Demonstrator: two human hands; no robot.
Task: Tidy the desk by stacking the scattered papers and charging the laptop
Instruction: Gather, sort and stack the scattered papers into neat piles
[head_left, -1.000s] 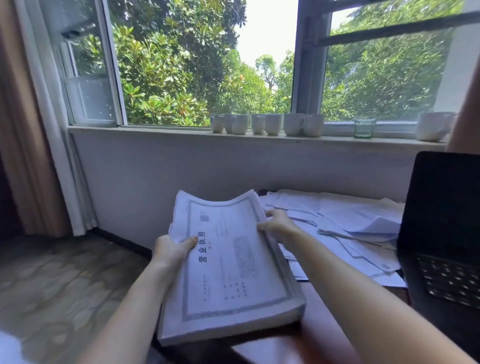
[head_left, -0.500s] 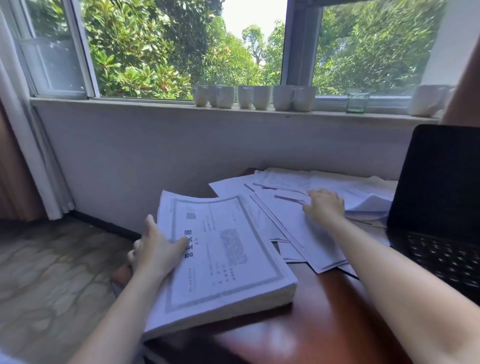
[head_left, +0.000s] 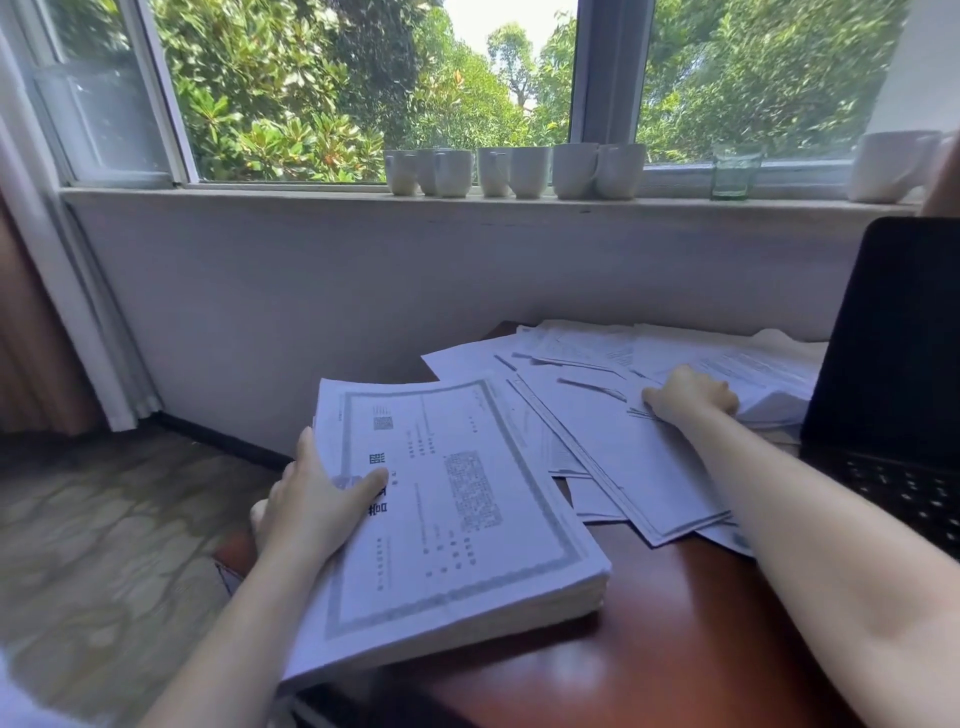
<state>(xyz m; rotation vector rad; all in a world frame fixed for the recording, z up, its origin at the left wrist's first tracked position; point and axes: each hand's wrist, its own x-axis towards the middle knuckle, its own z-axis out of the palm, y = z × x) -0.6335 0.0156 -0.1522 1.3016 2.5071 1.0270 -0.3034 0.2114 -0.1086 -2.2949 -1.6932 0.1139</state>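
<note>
Reddish-brown wooden desk (head_left: 675, 649) carries scattered loose white sheets (head_left: 597, 431), lying far right of the thick white paper stack (head_left: 467, 545). My left hand (head_left: 311, 504) grips that stack's left edge, thumb on top. My right hand (head_left: 688, 397), nearer the sheets, curls onto them; I cannot tell whether it pinches any.

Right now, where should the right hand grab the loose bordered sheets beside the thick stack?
Likely the near corner of the bordered sheets, approached from the person's side. It juts over bare desk with a free edge to slip under; elsewhere they lie flat among other papers. The right hand rests farther back.
</note>
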